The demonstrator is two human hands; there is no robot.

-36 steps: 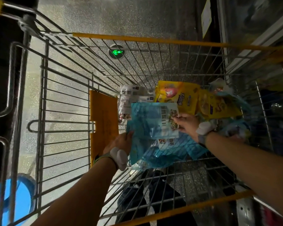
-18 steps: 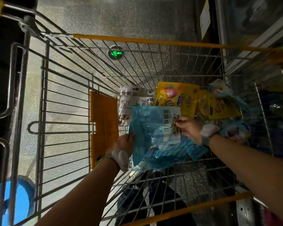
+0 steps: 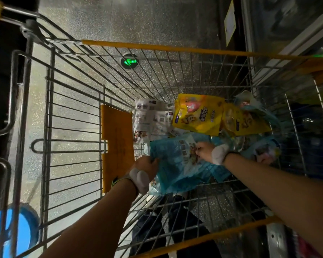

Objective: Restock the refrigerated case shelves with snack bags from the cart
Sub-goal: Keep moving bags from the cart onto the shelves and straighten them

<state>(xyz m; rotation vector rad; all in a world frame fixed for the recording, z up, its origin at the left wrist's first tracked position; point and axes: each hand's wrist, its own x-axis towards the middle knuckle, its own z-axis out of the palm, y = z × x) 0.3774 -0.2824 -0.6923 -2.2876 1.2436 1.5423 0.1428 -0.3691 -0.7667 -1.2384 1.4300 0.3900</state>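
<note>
Wire cart (image 3: 73, 112) is holding the stock; 2 yellow bags (image 3: 198, 116) are lying just beyond the fingers; blue snack bags (image 3: 177, 170) are sitting between both hands; left hand (image 3: 145, 166) is gripping their left edge; right hand (image 3: 203, 151) is pinching the top bag.

Snack bags (image 3: 175, 164) in the cart (image 3: 73, 127) — refrigerated case (image 3: 287, 34) right.

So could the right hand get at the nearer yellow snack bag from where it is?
Probably yes. The right hand pinches the blue snack bag, and the yellow snack bag lies just beyond, uncovered on top of the pile. It would have to let go first.
</note>
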